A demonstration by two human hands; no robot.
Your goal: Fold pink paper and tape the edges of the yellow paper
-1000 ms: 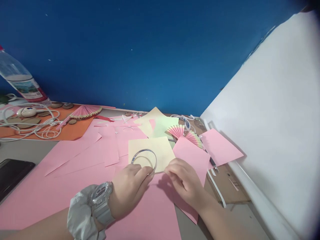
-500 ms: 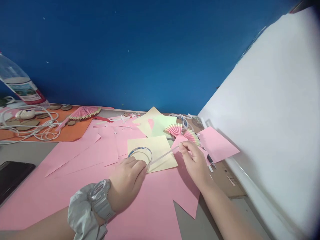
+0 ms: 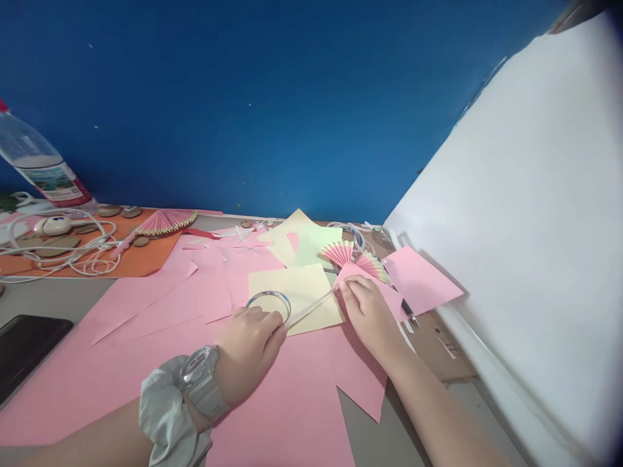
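Where R hand and L hand sat closer a sec ago, head cam now shows me a thin strip pulled out betw. them over the yellow sheet, so a length's exposed. R pinches its far end; L grips the ring, fingertips hidden; I can't tell if strip joins ring.

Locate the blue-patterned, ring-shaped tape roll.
Head view, left of centre: the tape roll is in the left hand over the pale yellow paper sheet, its narrow strip reaching the right hand.
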